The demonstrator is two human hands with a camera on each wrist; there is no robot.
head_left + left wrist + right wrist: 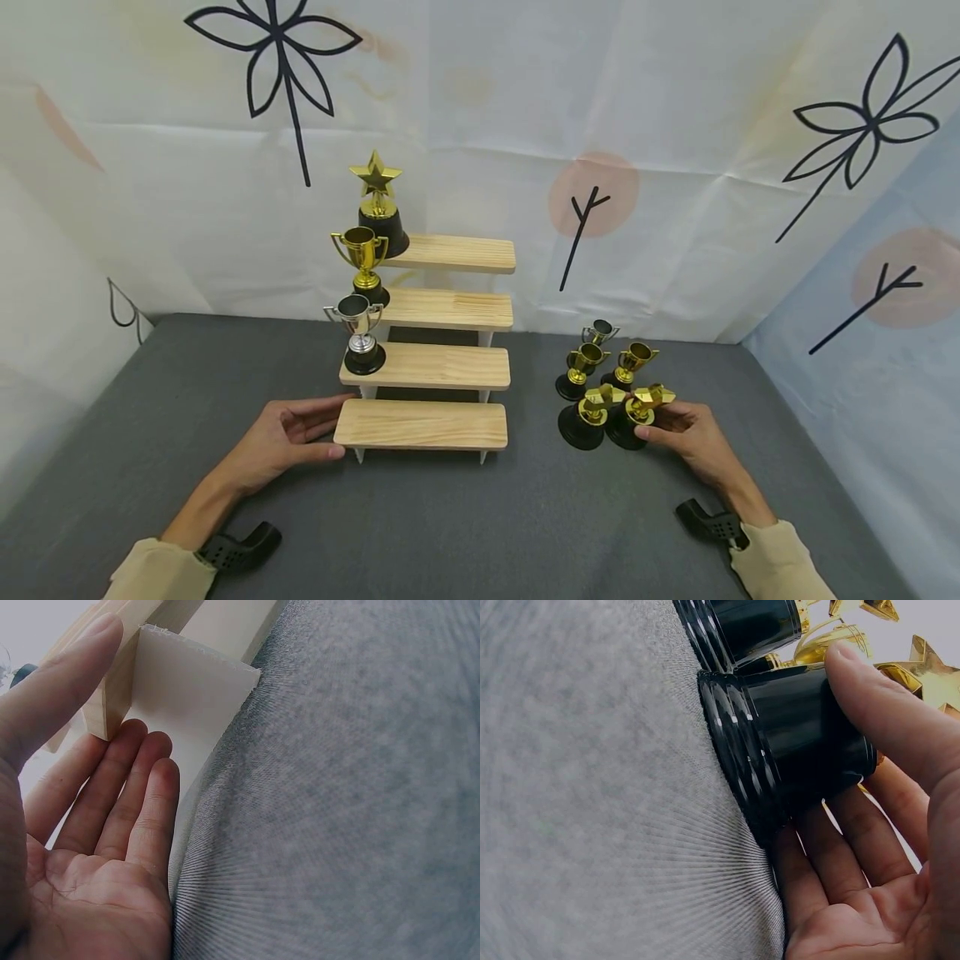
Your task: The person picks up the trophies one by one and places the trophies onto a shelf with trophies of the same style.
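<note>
The wooden four-step shelf point(422, 425) stands on the grey table. At the left end of its lowest step is my left hand point(288, 437), palm facing the shelf; in the left wrist view the hand's point(105, 825) fingers are nearly straight, with fingertips at the board end point(112, 705). My right hand point(693, 437) holds the black base of the right-hand gold star trophy point(628, 425), which stands upright. In the right wrist view the thumb of my right hand point(877, 855) lies on one side of the base point(802, 735) and the fingers lie along the other.
Down the shelf's left side stand a gold star trophy point(380, 221), a gold cup point(367, 279) and a silver cup point(362, 333). Beside the held trophy stands another star trophy point(581, 423); behind are two gold cups point(573, 379) and a silver cup point(600, 332). A patterned cloth point(480, 125) hangs behind.
</note>
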